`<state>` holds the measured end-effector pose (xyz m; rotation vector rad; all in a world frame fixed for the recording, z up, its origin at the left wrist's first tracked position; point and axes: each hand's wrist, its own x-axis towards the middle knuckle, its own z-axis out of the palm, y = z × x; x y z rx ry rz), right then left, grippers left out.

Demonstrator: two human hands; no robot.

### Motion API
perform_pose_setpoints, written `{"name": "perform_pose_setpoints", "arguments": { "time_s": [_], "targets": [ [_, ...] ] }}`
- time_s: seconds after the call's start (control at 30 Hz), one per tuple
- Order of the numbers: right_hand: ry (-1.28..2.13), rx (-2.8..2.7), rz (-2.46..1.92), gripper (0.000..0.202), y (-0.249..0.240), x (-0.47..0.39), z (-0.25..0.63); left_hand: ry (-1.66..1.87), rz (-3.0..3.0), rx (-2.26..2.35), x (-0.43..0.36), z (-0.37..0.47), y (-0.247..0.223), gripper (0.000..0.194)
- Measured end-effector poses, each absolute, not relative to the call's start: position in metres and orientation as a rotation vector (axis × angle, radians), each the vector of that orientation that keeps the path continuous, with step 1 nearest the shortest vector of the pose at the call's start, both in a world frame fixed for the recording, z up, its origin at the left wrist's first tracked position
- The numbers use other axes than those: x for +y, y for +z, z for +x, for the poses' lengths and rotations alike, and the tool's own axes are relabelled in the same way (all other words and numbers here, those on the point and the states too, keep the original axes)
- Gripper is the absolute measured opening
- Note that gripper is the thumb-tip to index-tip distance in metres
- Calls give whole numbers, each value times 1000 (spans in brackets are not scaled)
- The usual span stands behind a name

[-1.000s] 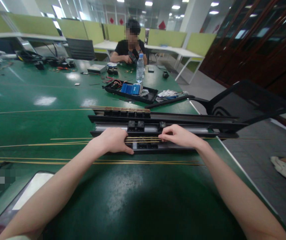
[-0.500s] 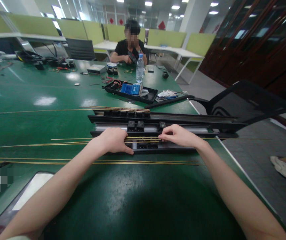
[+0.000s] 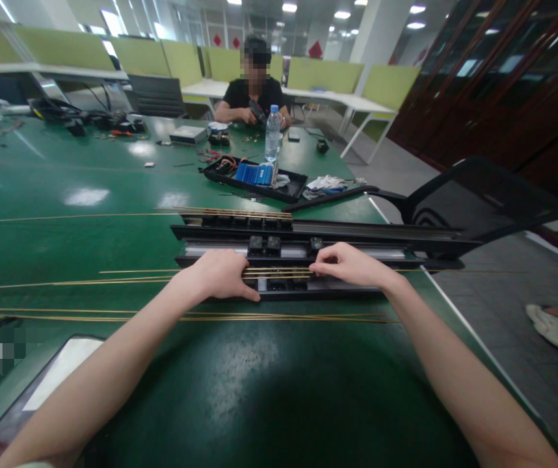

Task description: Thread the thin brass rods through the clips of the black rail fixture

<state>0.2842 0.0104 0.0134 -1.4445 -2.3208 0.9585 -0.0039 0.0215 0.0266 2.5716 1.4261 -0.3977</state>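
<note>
We have both hands at the near rail (image 3: 320, 296), which lies on the green table (image 3: 250, 396) close to its right edge, long axis running left to right across our view. Thin golden rods (image 3: 279, 277) lie along it above black blocks (image 3: 279, 285), almost parallel to the rail; to the left they run out over the table, some slanting slightly towards us, and several right ends stop by our right hand (image 3: 340, 263). That hand's thumb and fingertip are drawn together in a pinch on a rod, though we cannot tell which; one rod reaches past it, pointing right beyond the table edge. Our left hand (image 3: 223, 273) lies across the rail and rods, thumb spread from the fingers and against the front wall; its underside is hidden, so we cannot tell what it has hold of. Behind, the middle rail (image 3: 337, 261) and far rail (image 3: 381, 229) point the same way. Nearer us, loose rods (image 3: 283, 317) also lie left to right.
</note>
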Motion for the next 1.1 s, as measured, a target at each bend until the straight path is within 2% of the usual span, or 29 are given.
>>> {"name": "perform_pose_setpoints", "arguments": {
  "time_s": [0.73,0.9,1.1],
  "targets": [
    [942,-2333,-1417,41,14,11,287,-414,2554,1437,21,-2,28,73],
    [939,-2323,-1425,41,14,11,287,-410,2520,1458,20,-1,30,69],
    [949,-2319,-1419,38,14,11,288,-392,2557,1431,20,-3,29,73]
  ]
}}
